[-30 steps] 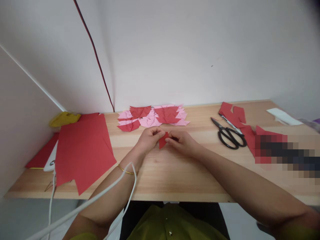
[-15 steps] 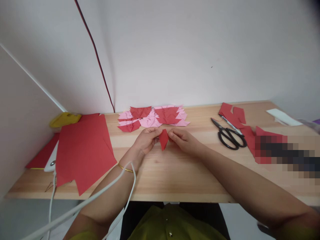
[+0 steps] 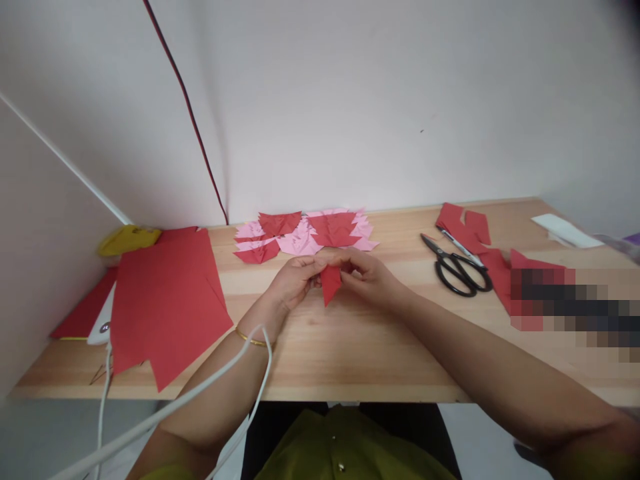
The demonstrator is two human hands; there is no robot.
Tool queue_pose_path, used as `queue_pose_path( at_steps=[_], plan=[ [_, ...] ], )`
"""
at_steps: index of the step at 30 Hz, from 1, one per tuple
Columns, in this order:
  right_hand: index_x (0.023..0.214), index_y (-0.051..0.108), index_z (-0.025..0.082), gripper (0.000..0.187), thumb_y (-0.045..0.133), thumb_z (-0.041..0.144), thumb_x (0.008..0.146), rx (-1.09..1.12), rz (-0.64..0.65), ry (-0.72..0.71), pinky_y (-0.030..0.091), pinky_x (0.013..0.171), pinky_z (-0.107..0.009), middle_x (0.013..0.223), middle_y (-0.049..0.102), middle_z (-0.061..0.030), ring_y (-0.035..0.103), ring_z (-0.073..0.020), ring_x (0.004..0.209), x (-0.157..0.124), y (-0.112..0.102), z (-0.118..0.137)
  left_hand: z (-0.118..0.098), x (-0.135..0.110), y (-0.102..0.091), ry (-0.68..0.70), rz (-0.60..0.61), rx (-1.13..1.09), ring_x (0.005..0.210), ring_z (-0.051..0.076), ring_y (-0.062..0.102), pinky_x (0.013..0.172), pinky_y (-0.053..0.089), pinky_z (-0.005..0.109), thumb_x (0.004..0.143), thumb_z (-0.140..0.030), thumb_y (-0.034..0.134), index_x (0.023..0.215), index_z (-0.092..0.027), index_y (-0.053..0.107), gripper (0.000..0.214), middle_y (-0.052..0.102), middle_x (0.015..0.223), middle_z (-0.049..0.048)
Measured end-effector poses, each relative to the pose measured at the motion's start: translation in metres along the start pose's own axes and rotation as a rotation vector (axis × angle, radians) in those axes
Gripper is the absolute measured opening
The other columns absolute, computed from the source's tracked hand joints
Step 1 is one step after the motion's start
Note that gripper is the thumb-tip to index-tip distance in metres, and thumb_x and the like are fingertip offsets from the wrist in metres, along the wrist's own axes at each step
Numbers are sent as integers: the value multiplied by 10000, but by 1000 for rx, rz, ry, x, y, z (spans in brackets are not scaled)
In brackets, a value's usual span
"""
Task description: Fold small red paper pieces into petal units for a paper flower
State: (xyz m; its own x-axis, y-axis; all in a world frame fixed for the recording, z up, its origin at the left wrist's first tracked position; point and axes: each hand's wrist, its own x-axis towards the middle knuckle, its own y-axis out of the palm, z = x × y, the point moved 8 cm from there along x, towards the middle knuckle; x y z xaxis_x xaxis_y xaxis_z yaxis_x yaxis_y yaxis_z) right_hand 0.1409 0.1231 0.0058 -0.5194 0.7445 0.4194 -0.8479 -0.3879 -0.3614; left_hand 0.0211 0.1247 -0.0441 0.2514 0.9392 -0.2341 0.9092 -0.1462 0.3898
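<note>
both grips (image 3: pixel 295 280) (image 3: pixel 369 277) pinching red paper fold (image 3: pixel 330 284) (between them)

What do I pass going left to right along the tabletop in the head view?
Yellow object → large red paper sheets → left hand → small folded red piece → right hand → black scissors → red paper scraps → white paper.

both forearms angled inward, left hand (image 3: pixel 295 280) and right hand (image 3: pixel 370 277) fingertip-close (each grip pinched)
</note>
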Motion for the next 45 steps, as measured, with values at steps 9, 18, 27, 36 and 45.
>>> queue_pose_path(
  at_steps=[9,18,27,36,45],
  plan=[
    [857,608,192,163,518,94,763,-155,-235,-53,466,619,-252,765,617,-18,554,-113,672,-1,-21,10,0,-2,-1,-32,-8,33,563,116,600,561,453,236,710,-438,712,762,-102,664,344,664,689,62],
    [796,630,185,60,616,242,789,-192,-205,45,427,584,-268,722,602,-22,512,-128,630,0,-23,1,-12,-8,9,29,42,17,603,116,604,604,470,257,662,-353,760,806,-101,679,301,679,768,76],
    [826,596,174,268,618,439,796,251,-140,259,426,644,-275,763,582,-16,527,-134,694,-1,-12,-16,-12,-8,16,137,47,318,664,107,571,655,419,239,662,-248,735,800,-147,673,182,660,748,10],
    [824,581,175,271,595,445,802,203,-178,317,361,558,-251,632,497,27,441,-104,576,-4,-18,-33,-37,-14,-3,364,-287,591,686,127,539,677,427,266,671,-267,710,775,-167,628,165,617,737,3],
    [889,590,196,115,590,266,797,-344,-204,17,478,643,-298,800,656,-48,586,-161,686,-4,-16,11,-26,-22,39,327,10,447,912,205,621,824,455,297,683,-253,731,980,-180,701,308,693,994,72]
  ],
)
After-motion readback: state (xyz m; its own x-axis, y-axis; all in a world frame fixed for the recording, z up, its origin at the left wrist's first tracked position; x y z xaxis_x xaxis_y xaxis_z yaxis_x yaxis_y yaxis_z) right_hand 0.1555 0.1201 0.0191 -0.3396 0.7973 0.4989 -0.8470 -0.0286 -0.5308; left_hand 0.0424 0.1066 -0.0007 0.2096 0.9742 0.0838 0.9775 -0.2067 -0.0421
